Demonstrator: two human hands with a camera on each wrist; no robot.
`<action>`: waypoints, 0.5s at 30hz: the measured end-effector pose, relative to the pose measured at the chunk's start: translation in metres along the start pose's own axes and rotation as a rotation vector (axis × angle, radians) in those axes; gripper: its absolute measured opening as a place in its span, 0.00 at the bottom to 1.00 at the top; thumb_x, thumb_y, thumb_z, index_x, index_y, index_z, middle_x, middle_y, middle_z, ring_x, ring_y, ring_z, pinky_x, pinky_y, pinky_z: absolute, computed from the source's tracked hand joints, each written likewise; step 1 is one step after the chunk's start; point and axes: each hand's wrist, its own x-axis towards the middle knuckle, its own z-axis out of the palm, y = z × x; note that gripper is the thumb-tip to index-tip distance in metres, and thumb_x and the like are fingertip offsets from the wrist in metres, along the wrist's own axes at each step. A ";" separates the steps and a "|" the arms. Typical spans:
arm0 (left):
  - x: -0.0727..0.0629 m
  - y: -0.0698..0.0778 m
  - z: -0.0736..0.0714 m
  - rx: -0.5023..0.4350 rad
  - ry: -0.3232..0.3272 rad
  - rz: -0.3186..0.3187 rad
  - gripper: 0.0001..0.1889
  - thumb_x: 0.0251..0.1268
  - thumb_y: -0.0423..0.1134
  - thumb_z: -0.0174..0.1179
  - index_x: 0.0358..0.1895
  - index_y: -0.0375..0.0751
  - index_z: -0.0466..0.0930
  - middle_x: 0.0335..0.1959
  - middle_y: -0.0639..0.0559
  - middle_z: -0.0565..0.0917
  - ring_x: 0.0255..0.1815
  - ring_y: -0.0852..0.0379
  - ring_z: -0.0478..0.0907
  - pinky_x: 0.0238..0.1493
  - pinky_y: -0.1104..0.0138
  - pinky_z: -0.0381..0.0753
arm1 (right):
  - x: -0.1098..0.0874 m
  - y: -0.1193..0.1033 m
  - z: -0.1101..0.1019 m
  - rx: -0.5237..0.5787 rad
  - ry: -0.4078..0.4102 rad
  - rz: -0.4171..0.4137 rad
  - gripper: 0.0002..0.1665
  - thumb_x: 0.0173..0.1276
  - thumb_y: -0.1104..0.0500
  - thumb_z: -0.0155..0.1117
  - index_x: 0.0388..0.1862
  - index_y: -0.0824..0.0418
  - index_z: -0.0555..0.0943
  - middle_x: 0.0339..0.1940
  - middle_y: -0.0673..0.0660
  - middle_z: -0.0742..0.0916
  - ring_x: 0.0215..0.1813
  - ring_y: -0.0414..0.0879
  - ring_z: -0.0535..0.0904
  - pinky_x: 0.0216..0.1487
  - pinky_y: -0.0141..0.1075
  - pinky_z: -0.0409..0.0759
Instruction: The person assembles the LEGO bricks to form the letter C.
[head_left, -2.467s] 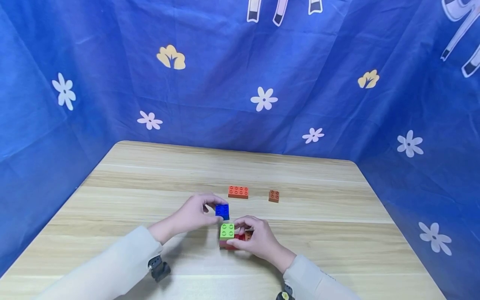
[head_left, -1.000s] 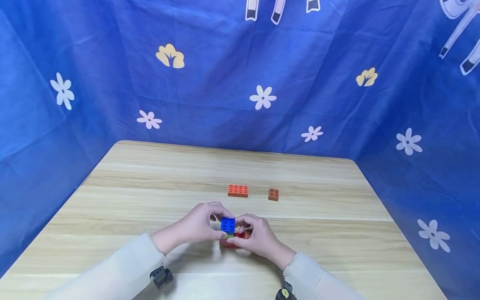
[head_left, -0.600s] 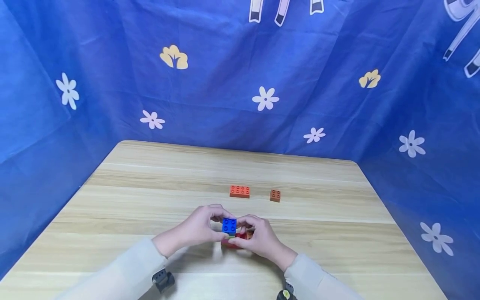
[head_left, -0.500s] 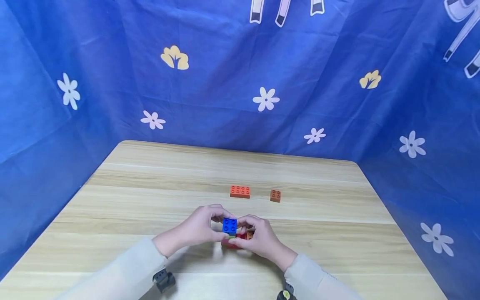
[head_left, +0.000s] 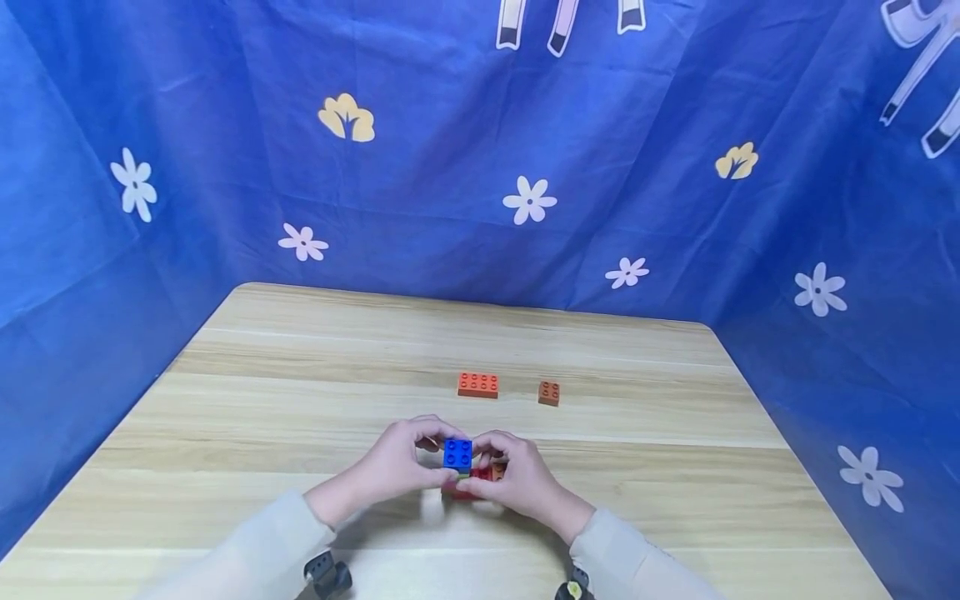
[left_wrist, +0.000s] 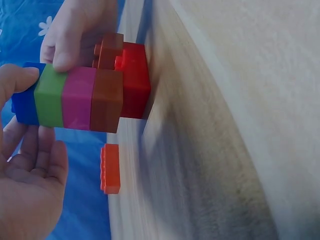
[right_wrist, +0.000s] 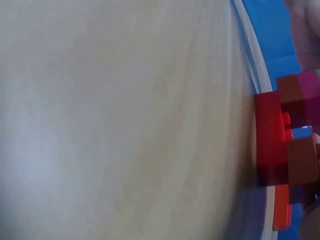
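Observation:
A tower of toy building bricks stands on the table: a long red brick point(right_wrist: 271, 140) at the bottom, then brown point(left_wrist: 106, 100), magenta point(left_wrist: 78, 98), green point(left_wrist: 51, 100) and blue point(head_left: 457, 456) bricks. My left hand point(head_left: 396, 460) pinches the blue brick between thumb and fingers, where it sits flush on the green one. From the other side my right hand point(head_left: 520, 475) holds the tower, its thumb near the green and magenta bricks in the left wrist view. A second brown brick point(left_wrist: 110, 51) is on the red brick's other end, partly hidden by the right hand from above.
Farther back on the wooden table point(head_left: 337, 333) lie an orange-red long brick point(head_left: 477, 385) and a small brown brick point(head_left: 549, 393). A blue patterned cloth point(head_left: 420, 167) surrounds the table's back and sides.
My left hand has carried the blue brick from behind the tower onto the green brick, covering its studs. My right hand has stayed at the tower. Over the last half second little has moved.

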 end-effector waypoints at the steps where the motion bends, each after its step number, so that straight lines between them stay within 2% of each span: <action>1: 0.000 0.000 0.000 -0.001 0.000 0.002 0.21 0.44 0.35 0.73 0.46 0.41 0.82 0.39 0.57 0.82 0.41 0.57 0.77 0.47 0.60 0.79 | 0.000 0.001 -0.001 0.007 -0.015 0.007 0.24 0.48 0.55 0.79 0.43 0.57 0.80 0.33 0.49 0.85 0.35 0.43 0.81 0.39 0.32 0.81; 7: 0.000 0.002 0.001 0.001 -0.005 0.007 0.20 0.45 0.34 0.73 0.46 0.42 0.82 0.40 0.57 0.82 0.41 0.57 0.77 0.46 0.59 0.79 | 0.000 0.005 -0.012 0.074 -0.082 0.051 0.27 0.50 0.52 0.78 0.49 0.53 0.80 0.39 0.46 0.85 0.40 0.41 0.81 0.47 0.35 0.79; 9: 0.000 0.002 0.002 0.007 -0.005 0.011 0.20 0.45 0.35 0.73 0.46 0.42 0.82 0.39 0.58 0.82 0.40 0.57 0.77 0.46 0.59 0.79 | 0.000 0.003 -0.018 0.097 -0.087 0.064 0.27 0.50 0.55 0.78 0.50 0.56 0.80 0.42 0.49 0.85 0.41 0.43 0.82 0.49 0.38 0.79; 12: 0.000 0.002 0.001 0.009 -0.007 0.009 0.20 0.45 0.34 0.73 0.46 0.41 0.82 0.39 0.58 0.81 0.40 0.57 0.76 0.46 0.59 0.79 | 0.003 -0.005 -0.029 0.124 -0.090 0.062 0.26 0.53 0.61 0.75 0.51 0.63 0.78 0.44 0.59 0.85 0.43 0.53 0.81 0.51 0.44 0.79; 15: 0.000 0.001 0.001 -0.003 -0.012 0.006 0.20 0.45 0.34 0.73 0.46 0.41 0.82 0.40 0.57 0.81 0.40 0.57 0.77 0.46 0.57 0.80 | 0.007 0.005 -0.035 0.123 -0.068 0.033 0.25 0.55 0.65 0.73 0.52 0.67 0.76 0.45 0.65 0.84 0.43 0.60 0.80 0.50 0.49 0.79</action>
